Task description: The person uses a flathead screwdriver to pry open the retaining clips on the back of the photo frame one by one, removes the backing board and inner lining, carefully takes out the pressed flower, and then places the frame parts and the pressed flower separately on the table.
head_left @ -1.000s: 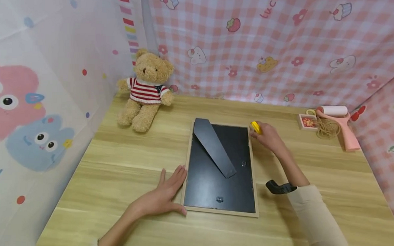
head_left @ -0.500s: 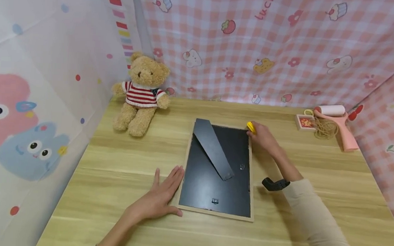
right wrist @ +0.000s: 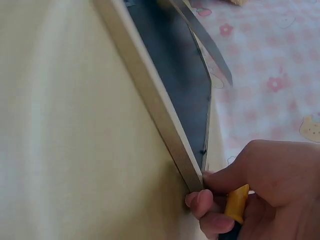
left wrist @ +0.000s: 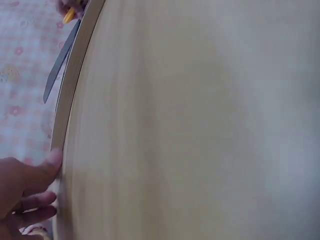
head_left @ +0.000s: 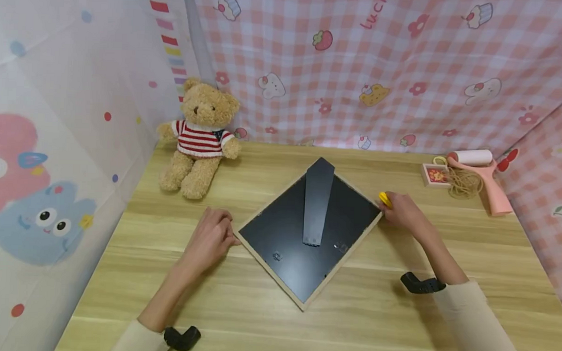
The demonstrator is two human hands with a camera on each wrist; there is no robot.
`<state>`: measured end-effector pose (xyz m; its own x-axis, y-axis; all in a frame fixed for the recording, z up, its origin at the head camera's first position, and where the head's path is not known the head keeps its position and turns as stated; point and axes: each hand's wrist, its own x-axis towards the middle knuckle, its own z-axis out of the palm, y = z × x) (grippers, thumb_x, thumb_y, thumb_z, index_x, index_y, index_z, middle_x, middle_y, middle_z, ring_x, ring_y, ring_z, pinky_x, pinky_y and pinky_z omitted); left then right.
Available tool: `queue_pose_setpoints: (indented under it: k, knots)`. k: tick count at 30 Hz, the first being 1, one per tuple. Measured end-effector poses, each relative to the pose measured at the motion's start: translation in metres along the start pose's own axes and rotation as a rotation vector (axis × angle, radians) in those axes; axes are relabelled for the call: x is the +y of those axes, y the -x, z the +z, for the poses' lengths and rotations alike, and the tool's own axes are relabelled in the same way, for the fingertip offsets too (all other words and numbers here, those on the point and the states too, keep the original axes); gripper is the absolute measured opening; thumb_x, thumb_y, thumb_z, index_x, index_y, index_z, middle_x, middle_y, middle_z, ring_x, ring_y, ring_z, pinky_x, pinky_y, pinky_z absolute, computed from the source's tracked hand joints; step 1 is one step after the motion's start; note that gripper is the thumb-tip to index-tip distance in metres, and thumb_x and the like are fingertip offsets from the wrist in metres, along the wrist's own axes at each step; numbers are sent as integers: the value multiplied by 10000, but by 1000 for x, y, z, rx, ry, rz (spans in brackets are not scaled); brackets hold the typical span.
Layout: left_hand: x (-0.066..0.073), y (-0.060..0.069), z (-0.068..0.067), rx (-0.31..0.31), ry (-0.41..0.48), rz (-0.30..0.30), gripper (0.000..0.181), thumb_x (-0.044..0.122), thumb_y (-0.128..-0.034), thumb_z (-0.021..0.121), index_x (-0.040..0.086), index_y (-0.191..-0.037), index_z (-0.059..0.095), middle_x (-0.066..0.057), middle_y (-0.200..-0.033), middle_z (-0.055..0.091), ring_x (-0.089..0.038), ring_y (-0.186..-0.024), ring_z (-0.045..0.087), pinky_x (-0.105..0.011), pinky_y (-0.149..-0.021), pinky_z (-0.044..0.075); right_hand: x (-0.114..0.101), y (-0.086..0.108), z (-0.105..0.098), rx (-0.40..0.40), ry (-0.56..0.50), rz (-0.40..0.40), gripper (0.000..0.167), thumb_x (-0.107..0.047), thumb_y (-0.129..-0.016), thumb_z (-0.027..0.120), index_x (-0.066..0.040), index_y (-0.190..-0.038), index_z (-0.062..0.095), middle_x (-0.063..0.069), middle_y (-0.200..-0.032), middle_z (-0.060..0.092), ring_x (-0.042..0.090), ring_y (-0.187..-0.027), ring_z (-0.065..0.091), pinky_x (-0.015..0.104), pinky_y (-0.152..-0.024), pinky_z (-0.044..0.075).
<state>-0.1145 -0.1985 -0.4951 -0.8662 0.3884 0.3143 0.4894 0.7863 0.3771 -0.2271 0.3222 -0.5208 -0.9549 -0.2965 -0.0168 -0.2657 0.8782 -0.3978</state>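
Observation:
A photo frame (head_left: 284, 217) lies face down on the wooden table, turned so one corner points toward me. Its black back carries a stand leg (head_left: 318, 205) and small metal hangers. At the left corner, my left hand (head_left: 210, 235) pinches the frame's edge; the left wrist view shows the thumb on its wooden side. My right hand (head_left: 404, 213) grips the right corner between thumb and fingers. The same hand holds a small yellow and dark tool (right wrist: 237, 202) in its curled fingers; most of the tool is hidden, so its kind is unclear.
A teddy bear (head_left: 200, 141) in a striped sweater sits at the back left. Toward the back right lie a pink lint roller (head_left: 487, 177), a loop of twine (head_left: 464, 183) and a small box (head_left: 435, 175). Patterned cloths stand behind and at both sides.
The photo frame has turned clockwise from nearly upright to a diamond position. My left hand has gone from lying flat beside it to pinching its corner; my right hand has moved rightward and nearer.

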Motion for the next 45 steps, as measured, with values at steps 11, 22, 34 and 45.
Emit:
queue_pose_setpoints:
  k: [11, 22, 34, 45]
  knots:
    - [-4, -45, 13, -205, 350, -153, 479, 252, -1150, 579, -137, -1425, 618, -352, -1666, 395, -518, -1591, 306, -668, -1319, 248, 4, 60, 6, -92, 63, 102, 188, -155, -999, 640, -29, -864, 611, 45, -716, 491, 238, -657, 466, 340, -595, 370]
    - [-21, -83, 32, -578, 353, -75, 1500, 836, -845, 739, -62, -1709, -95, -201, -1809, -238, -381, -1684, -235, -647, -1291, -258, -10, 108, 20, -123, -22, 167, 119, -105, -978, 625, -73, -864, 628, 26, -692, 534, 193, -603, 523, 307, -539, 433]
    - [-28, -82, 42, -500, 482, -43, 1389, 626, -865, 868, 80, -1766, -37, -114, -1852, -110, -285, -1704, -203, -572, -1302, -277, -82, 132, -31, 110, -280, 140, 226, -199, -1112, 669, -29, -962, 653, 83, -820, 596, 157, -696, 550, 228, -593, 457]
    - [-20, -76, 35, -503, 491, -37, 1303, 574, -897, 857, 93, -1773, 21, -126, -1857, -34, -305, -1708, -183, -586, -1309, -260, -189, 51, -9, 217, -910, -124, 284, -153, -1176, 521, 36, -1180, 733, 197, -1088, 711, 157, -829, 674, 222, -749, 612]
